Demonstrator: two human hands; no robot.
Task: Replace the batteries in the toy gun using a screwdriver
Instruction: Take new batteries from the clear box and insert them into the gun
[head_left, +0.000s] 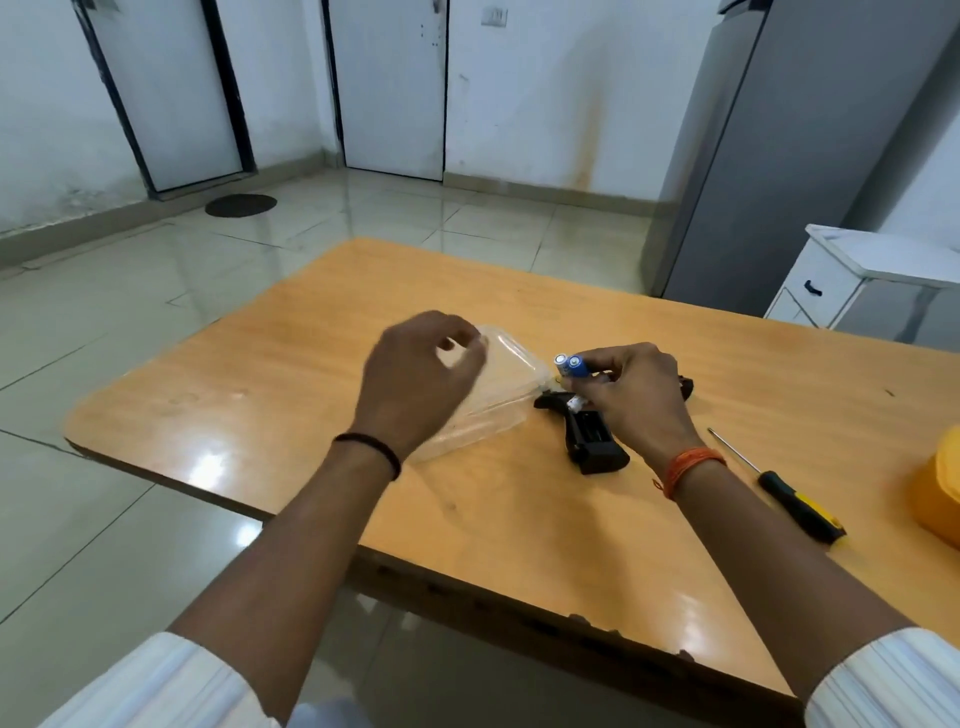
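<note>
Just below the right grip (631, 387), pinching two batteries (571, 365), the gun (592, 441) lies bay-up, handle toward the person; left grip (421, 374) loosely curled, farther off.

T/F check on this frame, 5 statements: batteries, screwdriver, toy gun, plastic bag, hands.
1. The right hand holds two blue batteries. True.
2. The screwdriver is in the left hand. False: it lies on the table, right of the right forearm.
3. The toy gun lies on the table with its battery compartment open. True.
4. The clear plastic bag lies on the floor. False: it is on the table, by the left hand.
5. The left hand grips the toy gun. False: it is over the bag, apart from the gun.
</note>
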